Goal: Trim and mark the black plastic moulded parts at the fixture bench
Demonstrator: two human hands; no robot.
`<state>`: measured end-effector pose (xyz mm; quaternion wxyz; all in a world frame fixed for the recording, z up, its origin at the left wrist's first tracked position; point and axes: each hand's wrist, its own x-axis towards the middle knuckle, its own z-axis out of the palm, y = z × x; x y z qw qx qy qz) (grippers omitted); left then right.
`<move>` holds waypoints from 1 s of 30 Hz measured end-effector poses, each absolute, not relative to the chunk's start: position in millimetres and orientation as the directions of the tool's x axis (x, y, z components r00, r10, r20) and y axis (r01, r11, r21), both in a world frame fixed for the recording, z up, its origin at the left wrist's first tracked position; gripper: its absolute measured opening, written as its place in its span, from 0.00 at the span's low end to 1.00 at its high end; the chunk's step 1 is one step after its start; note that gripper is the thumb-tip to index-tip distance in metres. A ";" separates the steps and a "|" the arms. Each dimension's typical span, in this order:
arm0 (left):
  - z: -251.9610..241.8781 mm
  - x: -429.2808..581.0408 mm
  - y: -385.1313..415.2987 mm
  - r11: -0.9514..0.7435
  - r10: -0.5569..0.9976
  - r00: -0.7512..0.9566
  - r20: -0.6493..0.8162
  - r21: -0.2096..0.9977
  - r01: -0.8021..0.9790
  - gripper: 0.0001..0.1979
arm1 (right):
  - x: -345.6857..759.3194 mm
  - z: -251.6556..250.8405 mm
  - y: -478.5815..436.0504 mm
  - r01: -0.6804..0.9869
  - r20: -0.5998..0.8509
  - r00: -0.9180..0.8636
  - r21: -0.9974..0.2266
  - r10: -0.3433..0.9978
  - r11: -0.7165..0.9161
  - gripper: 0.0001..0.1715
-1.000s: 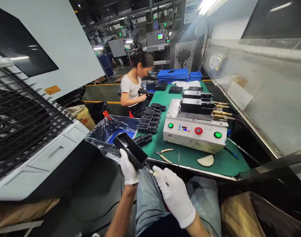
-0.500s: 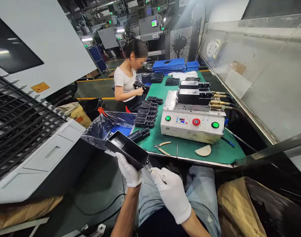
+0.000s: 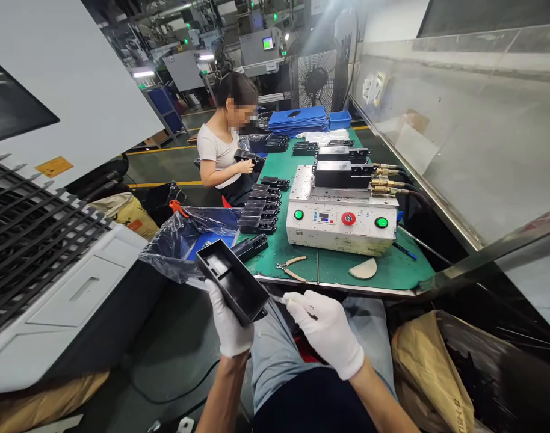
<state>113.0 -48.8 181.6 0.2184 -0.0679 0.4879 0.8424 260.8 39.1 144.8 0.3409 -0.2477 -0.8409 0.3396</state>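
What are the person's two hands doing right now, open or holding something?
Left hand: closed, holding a black plastic tray.
Right hand: closed, pinching a small thin tool.

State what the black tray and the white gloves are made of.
The black tray looks like moulded plastic, going by its matte finish and thin walls. The white gloves look like knit fabric, probably cotton, from their soft, dull folds.

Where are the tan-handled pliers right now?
In the head view, the tan-handled pliers lie on the green mat near its front edge, just below the white control unit and left of the cream half-round piece.
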 end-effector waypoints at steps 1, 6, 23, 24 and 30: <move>181.7 111.6 -49.8 -0.418 0.353 -0.868 -0.350 0.770 -0.481 0.26 | 264.0 150.0 41.9 0.171 0.405 -0.694 -0.710 0.595 0.683 0.25; 180.6 111.1 -53.4 -0.358 0.534 -0.753 -0.385 0.703 -0.614 0.25 | 276.3 162.4 56.4 0.166 0.362 -0.840 -0.539 0.405 0.826 0.28; 181.0 111.9 -45.2 -0.142 0.667 -0.543 -0.510 0.628 -0.765 0.27 | 295.5 165.3 56.5 0.262 0.396 -0.802 -0.441 0.448 0.858 0.30; 182.2 112.6 -44.3 -0.146 0.665 -0.537 -0.518 0.615 -0.775 0.27 | 296.4 165.8 56.8 0.254 0.394 -0.803 -0.453 0.447 0.855 0.30; 183.3 117.7 -40.5 -0.185 0.653 -0.537 -0.533 0.576 -0.796 0.22 | 300.2 165.4 58.0 0.236 0.357 -0.830 -0.468 0.427 0.851 0.31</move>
